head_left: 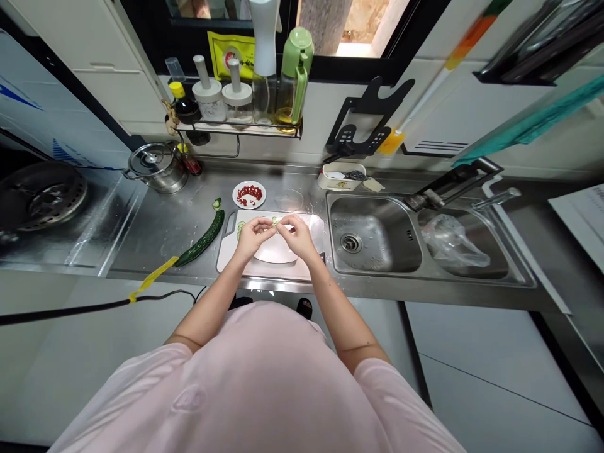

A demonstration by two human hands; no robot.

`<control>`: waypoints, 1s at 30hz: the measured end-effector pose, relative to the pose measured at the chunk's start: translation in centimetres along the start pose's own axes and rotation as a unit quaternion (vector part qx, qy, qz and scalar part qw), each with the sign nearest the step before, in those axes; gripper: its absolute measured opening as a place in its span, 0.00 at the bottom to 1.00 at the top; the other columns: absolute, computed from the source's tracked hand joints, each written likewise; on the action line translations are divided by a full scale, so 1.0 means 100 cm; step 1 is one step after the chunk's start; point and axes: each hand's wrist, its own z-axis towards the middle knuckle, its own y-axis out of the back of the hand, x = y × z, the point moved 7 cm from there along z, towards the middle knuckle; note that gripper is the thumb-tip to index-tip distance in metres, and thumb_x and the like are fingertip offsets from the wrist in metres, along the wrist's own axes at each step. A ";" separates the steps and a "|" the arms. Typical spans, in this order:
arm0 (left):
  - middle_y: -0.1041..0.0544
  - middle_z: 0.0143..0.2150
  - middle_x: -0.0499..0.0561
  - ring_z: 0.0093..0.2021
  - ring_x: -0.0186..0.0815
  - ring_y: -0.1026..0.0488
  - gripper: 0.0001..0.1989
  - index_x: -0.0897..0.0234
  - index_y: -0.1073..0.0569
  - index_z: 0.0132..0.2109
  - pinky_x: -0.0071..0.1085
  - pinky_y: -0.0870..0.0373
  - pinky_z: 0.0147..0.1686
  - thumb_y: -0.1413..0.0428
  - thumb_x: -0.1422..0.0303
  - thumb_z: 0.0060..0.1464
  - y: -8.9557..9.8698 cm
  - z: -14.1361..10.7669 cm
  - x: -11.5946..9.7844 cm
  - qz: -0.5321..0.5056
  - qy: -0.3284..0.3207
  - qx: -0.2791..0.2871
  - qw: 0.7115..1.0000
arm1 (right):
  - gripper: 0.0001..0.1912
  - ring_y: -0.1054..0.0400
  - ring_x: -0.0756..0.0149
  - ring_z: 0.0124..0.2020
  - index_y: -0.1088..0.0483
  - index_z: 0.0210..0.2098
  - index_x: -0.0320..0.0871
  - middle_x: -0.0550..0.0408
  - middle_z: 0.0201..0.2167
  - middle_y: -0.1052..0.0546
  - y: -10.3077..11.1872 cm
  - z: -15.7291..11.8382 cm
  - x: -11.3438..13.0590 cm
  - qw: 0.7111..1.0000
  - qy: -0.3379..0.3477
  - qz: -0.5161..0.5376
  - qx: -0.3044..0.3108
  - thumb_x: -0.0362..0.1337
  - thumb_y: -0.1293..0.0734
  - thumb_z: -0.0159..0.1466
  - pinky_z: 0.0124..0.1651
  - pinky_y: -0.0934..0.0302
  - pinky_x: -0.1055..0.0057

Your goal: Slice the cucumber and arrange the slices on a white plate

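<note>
My left hand (253,236) and my right hand (297,236) meet above the cutting board (226,255), fingertips pinched together. Between them is a small pale green piece, seemingly a cucumber slice (274,221), partly hidden by the fingers. Below the hands a white plate (276,255) rests on the board. More cucumber slices (240,228) lie on the board beside my left hand. To the left, a long dark green cucumber (202,240) lies on the counter with its cut end (216,203) just beyond it.
A small plate of chopped red pieces (249,195) stands behind the board. The double sink (377,233) is at the right, with a plastic bag (453,242) in its far basin. A lidded pot (158,167) stands back left, below a seasoning shelf (240,129).
</note>
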 end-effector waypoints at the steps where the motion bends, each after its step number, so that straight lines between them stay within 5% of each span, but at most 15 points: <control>1: 0.24 0.35 0.50 0.36 0.31 0.28 0.17 0.65 0.27 0.37 0.27 0.34 0.38 0.34 0.65 0.38 0.000 0.000 0.000 -0.001 -0.001 -0.009 1.000 | 0.08 0.35 0.65 0.40 0.30 0.30 0.44 0.55 0.34 0.27 0.001 0.000 -0.003 1.000 -0.010 0.006 -0.007 0.41 0.37 0.61 0.34 0.42 0.72; 5: 0.25 0.30 0.49 0.31 0.29 0.30 0.15 0.64 0.28 0.37 0.25 0.36 0.32 0.37 0.62 0.42 0.000 -0.004 0.009 -0.003 0.031 -0.041 0.999 | 0.09 0.34 0.66 0.39 0.30 0.30 0.44 0.55 0.33 0.27 0.006 -0.002 -0.015 0.999 -0.043 0.024 -0.020 0.42 0.37 0.60 0.33 0.42 0.72; 8: 0.26 0.25 0.48 0.21 0.25 0.36 0.16 0.64 0.30 0.33 0.22 0.45 0.21 0.41 0.56 0.45 -0.009 -0.008 0.027 -0.025 0.138 -0.009 0.990 | 0.10 0.34 0.66 0.38 0.30 0.30 0.43 0.55 0.32 0.27 0.009 -0.002 -0.021 0.998 -0.051 0.027 -0.023 0.44 0.37 0.60 0.33 0.42 0.72; 12: 0.27 0.23 0.49 0.17 0.22 0.39 0.21 0.65 0.31 0.29 0.20 0.53 0.15 0.44 0.49 0.46 -0.028 -0.017 0.049 -0.131 0.309 0.080 0.938 | 0.10 0.34 0.66 0.36 0.31 0.29 0.43 0.55 0.31 0.27 0.013 -0.003 -0.021 0.998 -0.039 0.026 -0.028 0.43 0.36 0.60 0.33 0.42 0.72; 15: 0.28 0.23 0.49 0.17 0.22 0.38 0.23 0.66 0.30 0.29 0.19 0.54 0.14 0.45 0.48 0.47 -0.041 -0.021 0.052 -0.199 0.369 0.133 0.898 | 0.10 0.34 0.66 0.37 0.31 0.30 0.43 0.55 0.32 0.27 0.015 -0.003 -0.017 0.999 -0.030 0.021 -0.022 0.44 0.36 0.60 0.32 0.42 0.72; 20: 0.29 0.22 0.47 0.16 0.22 0.39 0.18 0.66 0.29 0.29 0.19 0.53 0.13 0.41 0.53 0.46 -0.047 -0.018 0.051 -0.230 0.383 0.133 0.885 | 0.10 0.35 0.65 0.40 0.30 0.30 0.44 0.54 0.33 0.26 0.017 -0.006 -0.010 1.000 -0.012 0.006 0.006 0.43 0.37 0.61 0.35 0.42 0.71; 30: 0.25 0.30 0.51 0.23 0.24 0.34 0.16 0.65 0.27 0.34 0.21 0.49 0.16 0.35 0.60 0.38 -0.035 -0.003 0.049 -0.167 0.290 0.073 0.939 | 0.09 0.35 0.64 0.41 0.30 0.30 0.44 0.54 0.34 0.27 0.020 -0.011 -0.009 1.000 -0.013 -0.019 0.009 0.43 0.37 0.61 0.34 0.41 0.71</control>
